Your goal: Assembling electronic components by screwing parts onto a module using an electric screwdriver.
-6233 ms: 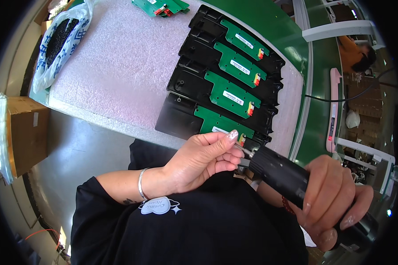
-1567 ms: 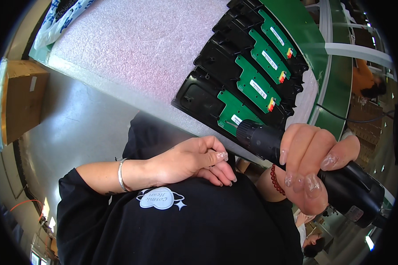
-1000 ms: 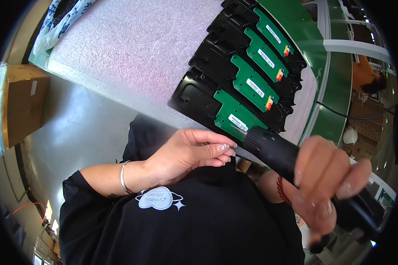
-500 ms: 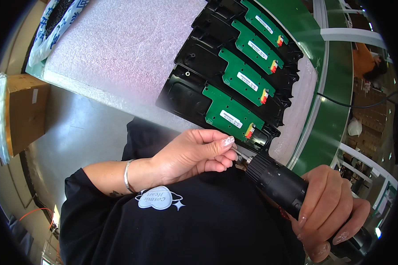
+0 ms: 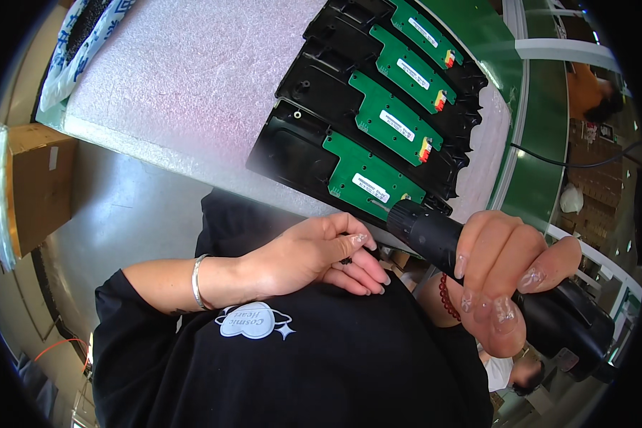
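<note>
My right hand (image 5: 503,274) is wrapped round a black electric screwdriver (image 5: 428,230). Its thin bit reaches the lower edge of the nearest green circuit board (image 5: 353,167), by the white label. That board lies in a black plastic housing (image 5: 285,143), and the screwdriver's front covers part of the board's right end. Just in front of the housing, my left hand (image 5: 321,257) is half closed, palm turned up. Small dark pieces, probably screws, show between its thumb and fingers; the rest of them is hidden.
Several more black housings with green boards (image 5: 392,125) stand in a row behind the nearest one. They rest on a foam-covered table (image 5: 185,85) with a green edge. A cardboard box (image 5: 43,167) is at the left, a black cable (image 5: 574,165) at the right. People are in the background.
The screwdriver has moved up and left, from my left fingertips to the nearest board. My left hand has drawn back slightly and its fingers have loosened, showing the small dark pieces.
</note>
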A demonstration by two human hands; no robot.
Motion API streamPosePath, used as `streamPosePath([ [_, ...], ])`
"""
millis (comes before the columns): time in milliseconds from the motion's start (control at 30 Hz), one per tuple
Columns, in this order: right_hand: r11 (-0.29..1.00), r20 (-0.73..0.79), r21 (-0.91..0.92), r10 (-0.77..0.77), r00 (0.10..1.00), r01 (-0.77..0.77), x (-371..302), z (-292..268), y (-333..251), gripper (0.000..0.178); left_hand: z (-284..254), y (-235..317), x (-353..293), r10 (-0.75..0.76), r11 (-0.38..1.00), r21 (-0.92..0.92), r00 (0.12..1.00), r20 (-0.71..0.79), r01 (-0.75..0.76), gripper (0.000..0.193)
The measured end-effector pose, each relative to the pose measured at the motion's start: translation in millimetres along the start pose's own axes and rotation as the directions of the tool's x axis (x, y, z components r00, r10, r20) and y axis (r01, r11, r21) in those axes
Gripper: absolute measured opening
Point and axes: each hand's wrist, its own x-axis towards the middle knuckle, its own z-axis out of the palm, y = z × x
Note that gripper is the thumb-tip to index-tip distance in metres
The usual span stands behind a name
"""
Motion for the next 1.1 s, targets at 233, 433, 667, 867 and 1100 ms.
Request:
streamPosePath([
  [233,0.998,-0.01,-0.046,0.049,0.999,-0.05,2.5,6.3,0.3,0.031,-5.0,3.5,-3.1,0.032,0.981,0.191,0.999,-0.008,-0.03,0.027],
  [433,0.997,-0.02,0.019,-0.07,0.997,0.07,3.0,2.7,-11.2,0.03,-1.5,0.7,1.8,0.093,0.996,0.011,0.987,-0.129,-0.092,0.024],
  [667,0.972,-0.135,0.156,-0.154,0.979,0.175,1.5,16.9,-15.0,0.027,-2.8,-1.1,3.8,0.094,0.966,-0.227,0.985,-0.143,-0.125,0.026],
  [867,0.962,-0.142,0.179,-0.183,0.973,0.207,-1.9,17.6,-18.4,0.028,-4.2,-3.3,3.4,0.077,0.976,-0.191,0.987,-0.142,-0.103,0.026],
  [1100,0.981,-0.007,0.176,-0.077,0.997,0.077,-0.6,11.7,-33.4,0.024,-3.3,-5.1,5.1,0.064,0.967,-0.24,0.994,-0.092,-0.084,0.025],
])
